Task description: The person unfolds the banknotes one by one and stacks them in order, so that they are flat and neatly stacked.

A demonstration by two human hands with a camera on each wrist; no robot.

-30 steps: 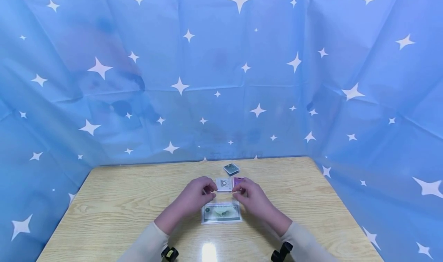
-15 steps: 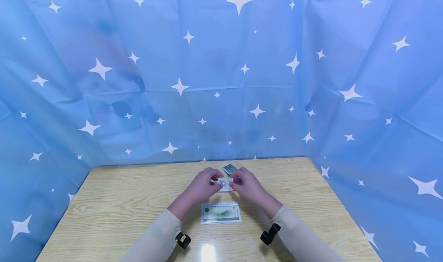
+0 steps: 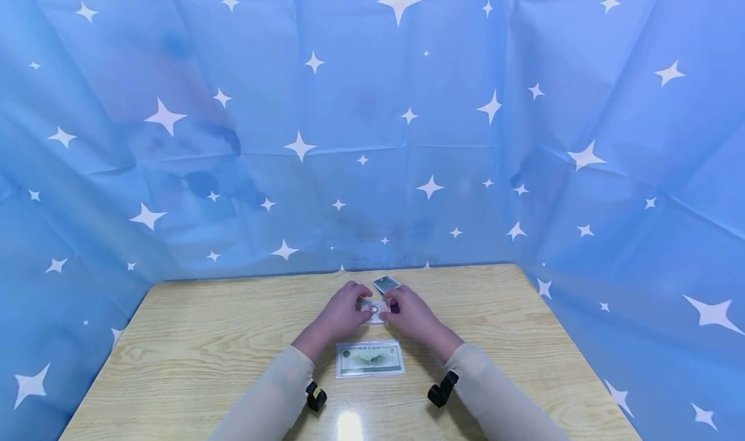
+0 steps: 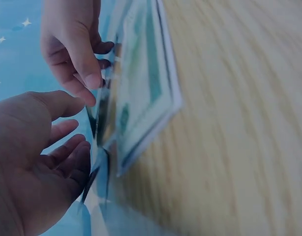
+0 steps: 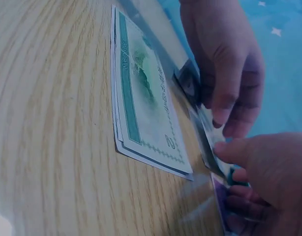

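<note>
A small white card (image 3: 375,305) with a grey picture lies on the table between my hands, apparently in clear plastic. From its left side my left hand (image 3: 342,310) reaches in, thumb and fingers spread apart at its edges. My right hand (image 3: 410,313) is at the opposite side, its thumb touching the card's near edge. A purple card (image 5: 220,199) lies under the right fingers, mostly covered. In the left wrist view the left hand (image 4: 38,162) has loosely bent fingers. Whether either hand grips the card is hard to see.
Nearer to me lies a green banknote (image 3: 370,359) in a clear sleeve. A dark green card (image 3: 385,284) sits behind the hands. The wooden tabletop (image 3: 233,337) ends at a blue curtain (image 3: 372,189) with white stars.
Both hands have moved forward and closer together over the white card. The fingers now cover more of it and the purple card. The banknote and dark green card stay put.
</note>
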